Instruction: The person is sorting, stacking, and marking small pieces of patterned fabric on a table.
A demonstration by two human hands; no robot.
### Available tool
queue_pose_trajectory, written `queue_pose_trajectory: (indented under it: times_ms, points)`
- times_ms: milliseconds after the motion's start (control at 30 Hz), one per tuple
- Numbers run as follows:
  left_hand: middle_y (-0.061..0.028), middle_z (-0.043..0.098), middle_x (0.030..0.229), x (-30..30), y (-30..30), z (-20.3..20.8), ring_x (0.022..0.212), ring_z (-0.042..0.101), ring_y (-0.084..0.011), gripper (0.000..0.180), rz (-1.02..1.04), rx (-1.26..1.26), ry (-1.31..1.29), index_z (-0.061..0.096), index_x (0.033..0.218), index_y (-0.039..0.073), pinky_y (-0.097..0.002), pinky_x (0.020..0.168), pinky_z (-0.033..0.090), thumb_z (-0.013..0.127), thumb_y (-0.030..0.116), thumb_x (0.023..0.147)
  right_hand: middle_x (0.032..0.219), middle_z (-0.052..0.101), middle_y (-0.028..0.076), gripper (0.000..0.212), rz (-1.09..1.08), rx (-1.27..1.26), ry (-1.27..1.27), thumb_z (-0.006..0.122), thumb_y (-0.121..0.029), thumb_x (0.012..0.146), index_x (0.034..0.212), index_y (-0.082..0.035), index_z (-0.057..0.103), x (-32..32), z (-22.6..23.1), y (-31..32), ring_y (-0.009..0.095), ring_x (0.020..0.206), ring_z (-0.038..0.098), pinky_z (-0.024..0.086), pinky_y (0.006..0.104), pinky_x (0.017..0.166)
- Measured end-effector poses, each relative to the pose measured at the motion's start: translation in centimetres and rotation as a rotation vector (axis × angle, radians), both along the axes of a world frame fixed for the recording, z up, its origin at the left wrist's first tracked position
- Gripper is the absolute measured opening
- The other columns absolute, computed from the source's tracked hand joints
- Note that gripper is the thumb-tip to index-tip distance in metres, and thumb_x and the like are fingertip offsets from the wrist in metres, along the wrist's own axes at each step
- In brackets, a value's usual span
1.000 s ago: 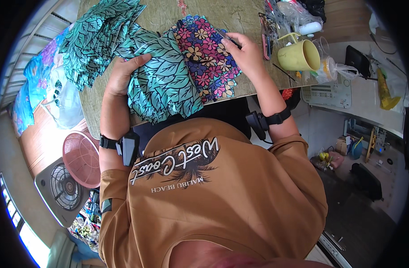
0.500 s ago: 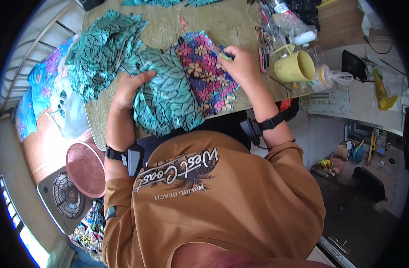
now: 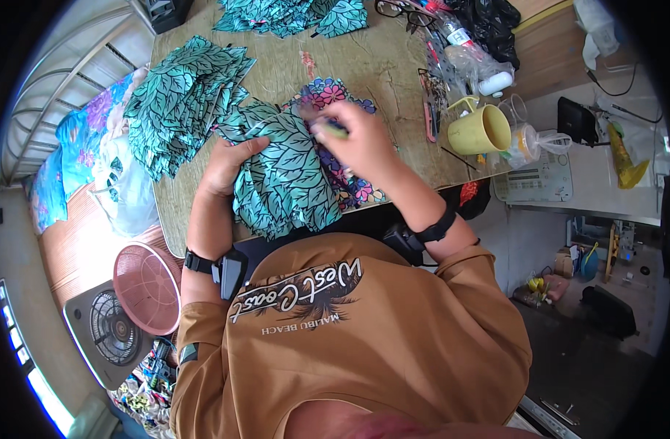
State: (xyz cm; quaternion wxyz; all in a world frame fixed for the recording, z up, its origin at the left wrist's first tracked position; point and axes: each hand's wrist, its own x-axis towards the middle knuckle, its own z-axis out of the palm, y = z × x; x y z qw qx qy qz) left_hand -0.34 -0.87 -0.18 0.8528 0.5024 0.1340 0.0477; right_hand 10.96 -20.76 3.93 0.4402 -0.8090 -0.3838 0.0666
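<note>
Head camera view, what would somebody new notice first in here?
Probably the teal leaf-print cloth at the table's near edge, with the left hand's thumb on it and the blurred right hand over the flowered cloth beside it. Next, the matching pile to the left. The yellow mug on the table's right side also stands out.

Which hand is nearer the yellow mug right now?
Right. The right hand is over the flower-print cloth, left of the yellow mug and apart from it; the left hand is farther left, thumb on the leaf-print cloth.
</note>
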Motion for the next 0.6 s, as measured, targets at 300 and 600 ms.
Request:
queue_pose_trajectory:
  times_ms: [300, 600]
  points:
    - [-0.005, 0.063, 0.098, -0.1, 0.9, -2.7, 0.089, 0.061, -0.0168, 0.033, 0.056, 0.068, -0.116, 0.057, 0.111, 0.001, -0.0294, 0.082, 0.047, 0.065, 0.013, 0.082, 0.076, 0.065, 0.01, 0.023, 0.315, -0.056, -0.005, 0.069, -0.017, 0.077, 0.094, -0.007, 0.059, -4.8, -2.1, 3.7, 0.028, 0.065, 0.064, 0.049, 0.0369, 0.057]
    - [-0.0033, 0.062, 0.099, -0.1, 1.1, -1.3, 0.089, 0.058, -0.0132, 0.041, -0.041, 0.249, 0.04, 0.056, 0.111, 0.003, -0.0282, 0.08, 0.046, 0.073, 0.016, 0.077, 0.078, 0.066, 0.006, 0.024, 0.441, -0.151, -0.078, 0.07, -0.019, 0.074, 0.095, -0.013, 0.06, -4.6, -2.5, 2.7, 0.026, 0.067, 0.064, 0.049, 0.0374, 0.057]
